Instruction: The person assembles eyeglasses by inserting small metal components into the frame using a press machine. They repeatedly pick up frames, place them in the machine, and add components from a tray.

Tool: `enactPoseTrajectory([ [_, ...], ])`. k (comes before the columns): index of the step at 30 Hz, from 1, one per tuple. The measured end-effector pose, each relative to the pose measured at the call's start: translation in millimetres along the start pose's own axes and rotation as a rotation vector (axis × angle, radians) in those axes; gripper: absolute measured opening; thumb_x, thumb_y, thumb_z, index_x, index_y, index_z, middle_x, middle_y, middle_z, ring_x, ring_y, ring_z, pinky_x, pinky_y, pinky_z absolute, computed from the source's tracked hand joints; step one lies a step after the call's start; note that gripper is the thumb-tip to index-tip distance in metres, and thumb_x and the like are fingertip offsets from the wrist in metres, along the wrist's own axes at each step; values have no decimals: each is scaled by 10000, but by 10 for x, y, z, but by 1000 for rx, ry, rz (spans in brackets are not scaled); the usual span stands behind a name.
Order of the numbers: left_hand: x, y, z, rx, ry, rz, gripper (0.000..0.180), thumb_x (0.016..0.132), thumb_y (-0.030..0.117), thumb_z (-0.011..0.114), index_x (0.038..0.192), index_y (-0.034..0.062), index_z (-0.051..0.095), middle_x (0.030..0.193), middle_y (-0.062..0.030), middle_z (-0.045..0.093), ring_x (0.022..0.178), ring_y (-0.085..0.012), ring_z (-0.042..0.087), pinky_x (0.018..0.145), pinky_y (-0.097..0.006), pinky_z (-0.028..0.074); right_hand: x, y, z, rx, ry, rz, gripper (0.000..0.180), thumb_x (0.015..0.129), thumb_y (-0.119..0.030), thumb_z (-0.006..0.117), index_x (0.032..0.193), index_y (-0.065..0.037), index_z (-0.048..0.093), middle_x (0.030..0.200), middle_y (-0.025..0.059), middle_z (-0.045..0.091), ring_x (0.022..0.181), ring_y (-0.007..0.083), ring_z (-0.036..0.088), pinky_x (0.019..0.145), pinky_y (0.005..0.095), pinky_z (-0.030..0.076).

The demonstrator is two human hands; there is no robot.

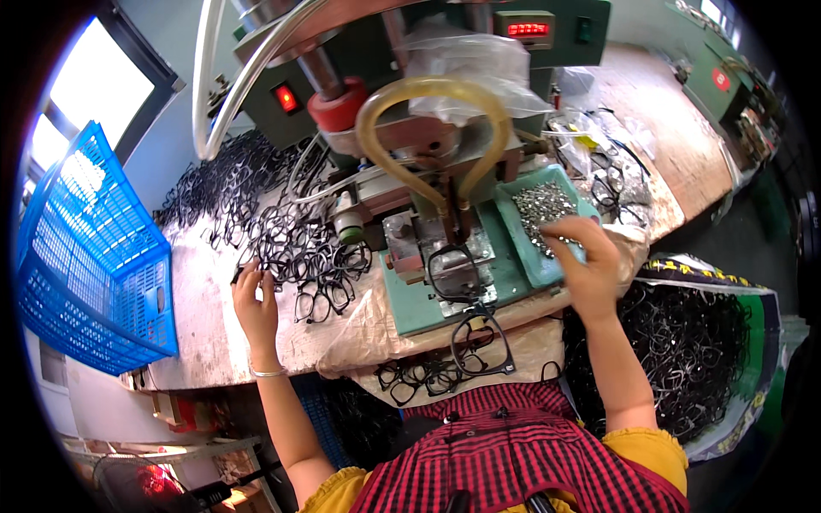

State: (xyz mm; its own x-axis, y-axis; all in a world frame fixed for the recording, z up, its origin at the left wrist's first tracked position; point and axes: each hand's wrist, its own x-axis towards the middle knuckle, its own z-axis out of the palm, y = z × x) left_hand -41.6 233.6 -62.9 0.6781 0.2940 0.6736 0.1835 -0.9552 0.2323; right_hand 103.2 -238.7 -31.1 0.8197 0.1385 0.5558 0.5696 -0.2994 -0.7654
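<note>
Black eyeglass frames [312, 250]: heaped on worktable [205, 333], left of the bench press [392, 191] | Left hand [256, 303]: at heap's near-left edge, fingers curled, cannot tell whether gripping a frame | Right hand [592, 272]: thumb and fingertips narrowed over small metal parts [540, 207] in turquoise tray [544, 273], any held piece indiscernible

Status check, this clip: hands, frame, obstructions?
Left hand at the loose frames, right hand over the tray of metal pieces; grips unclear. Black eyeglass frame at the press, neither hand on it. Yellowish hose loops above.
</note>
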Motion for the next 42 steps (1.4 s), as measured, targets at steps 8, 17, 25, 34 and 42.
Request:
enactPoseTrajectory([
  [8, -265, 1112, 332, -1248, 98, -557, 48, 1040, 118, 568, 1044, 71, 559, 986, -24, 629, 824, -112, 621, 651, -258, 529, 135, -205, 761, 514, 3, 191, 442, 809, -30, 739, 1223, 12, 592, 953, 63, 680, 917, 130, 653, 850, 275, 501],
  [17, 516, 2256, -265, -1196, 204, 232, 224, 1047, 103, 484, 1198, -41, 566, 1129, -240, 647, 1025, -315, 662, 838, -439, 587, 145, -568, 724, 786, -48, 368, 545, 845, -13, 692, 1351, 23, 491, 1053, 79, 701, 992, 137, 651, 925, 267, 476],
  [25, 89, 2443, -67, -913, -33, 548, 138, 829, 96, 740, 966, 73, 739, 1024, -102, 750, 839, -270, 713, 890, -457, 554, 263, 193, 282, -372, -83, -69, 293, 826, -146, 726, 1097, -38, 693, 1290, 189, 630, 1215, 353, 597, 1025, 443, 475],
  [34, 163, 2476, -69, -822, -215, 658, 242, 730, 48, 774, 967, 96, 758, 1021, -85, 755, 943, -295, 683, 971, -494, 519, 136, 866, 117, -503, -1, -148, 152, 766, -131, 753, 888, -60, 697, 1223, 190, 653, 1259, 376, 560, 1014, 460, 474],
  [42, -370, 2496, -360, -719, -244, 429, 479, 743, 107, 797, 1207, 65, 683, 1273, -161, 688, 1216, -355, 641, 1102, -507, 432, 432, 887, 214, -563, -164, -308, 174, 776, -46, 671, 929, 3, 606, 1076, 197, 633, 1033, 404, 604, 872, 478, 499],
])
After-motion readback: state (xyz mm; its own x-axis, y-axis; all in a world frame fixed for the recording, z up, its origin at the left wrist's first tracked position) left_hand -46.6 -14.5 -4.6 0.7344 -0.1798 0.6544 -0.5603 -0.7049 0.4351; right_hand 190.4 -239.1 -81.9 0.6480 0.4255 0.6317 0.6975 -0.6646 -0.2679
